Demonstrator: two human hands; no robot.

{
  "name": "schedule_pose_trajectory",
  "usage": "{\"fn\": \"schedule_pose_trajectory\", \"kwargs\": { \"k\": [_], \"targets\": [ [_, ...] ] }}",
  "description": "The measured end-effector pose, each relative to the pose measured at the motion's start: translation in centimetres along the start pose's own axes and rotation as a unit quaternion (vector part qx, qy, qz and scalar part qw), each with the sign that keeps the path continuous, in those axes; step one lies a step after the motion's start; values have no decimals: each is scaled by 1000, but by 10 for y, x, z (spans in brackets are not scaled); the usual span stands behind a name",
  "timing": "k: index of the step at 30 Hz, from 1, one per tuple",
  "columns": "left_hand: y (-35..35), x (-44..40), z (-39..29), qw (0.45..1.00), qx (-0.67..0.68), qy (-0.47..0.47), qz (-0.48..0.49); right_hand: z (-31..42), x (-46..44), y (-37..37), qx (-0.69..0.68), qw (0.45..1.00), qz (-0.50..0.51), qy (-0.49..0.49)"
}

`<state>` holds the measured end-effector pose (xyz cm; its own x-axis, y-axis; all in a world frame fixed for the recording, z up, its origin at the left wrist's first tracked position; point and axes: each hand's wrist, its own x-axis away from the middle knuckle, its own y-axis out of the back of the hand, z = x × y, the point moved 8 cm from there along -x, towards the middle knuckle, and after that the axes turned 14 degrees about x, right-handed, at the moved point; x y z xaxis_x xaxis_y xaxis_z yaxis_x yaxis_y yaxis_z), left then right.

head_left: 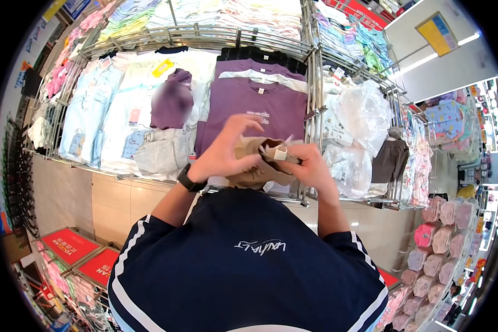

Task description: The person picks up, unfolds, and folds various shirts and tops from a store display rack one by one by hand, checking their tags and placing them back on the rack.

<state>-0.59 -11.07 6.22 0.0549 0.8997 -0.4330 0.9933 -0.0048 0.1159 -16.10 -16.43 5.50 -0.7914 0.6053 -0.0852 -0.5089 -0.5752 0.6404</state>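
Close in front of my chest is a tan garment with dark lettering and a pale label at its neck opening. My right hand grips the garment's edge beside the label. At its other side is my left hand, wearing a black watch, with fingers curved and apart and the thumb by the cloth. Beneath and beyond my hands lies a folded purple shirt with white lettering. To its left, a crumpled purple piece rests near a folded grey garment.
Light blue clothes lie at the left of the metal rack. Plastic-wrapped clothes are on the right, past a metal post. Red signs stand behind at the lower left. Pink packages hang at the right.
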Motion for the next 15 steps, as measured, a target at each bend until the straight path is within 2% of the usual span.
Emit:
{"fn": "schedule_pose_trajectory", "kwargs": {
  "k": [1, 4, 5, 8, 11, 14, 15],
  "targets": [
    [-9, -1, 3, 997, 69, 9, 32, 5, -2, -2, -14, 1000, -7, 23],
    [-36, 7, 33, 979, 139, 118, 87, 15, -2, -9, -55, 997, 44, -20],
    [-38, 7, 38, 982, 120, 113, 89, 12, -1, -11, -29, 998, 49, 19],
    [-36, 15, 62, 987, 43, 132, 75, 16, 0, -6, -49, 998, 28, -12],
    [-26, 21, 71, 971, 90, 218, 39, -9, 9, 1, -52, 991, 27, -117],
    [-15, 28, 79, 946, 178, 269, -6, -9, 8, 6, -172, 977, -47, -114],
    [-16, 25, 72, 941, 209, 264, 2, -11, 10, 4, -177, 977, -15, -115]
  ]
}}
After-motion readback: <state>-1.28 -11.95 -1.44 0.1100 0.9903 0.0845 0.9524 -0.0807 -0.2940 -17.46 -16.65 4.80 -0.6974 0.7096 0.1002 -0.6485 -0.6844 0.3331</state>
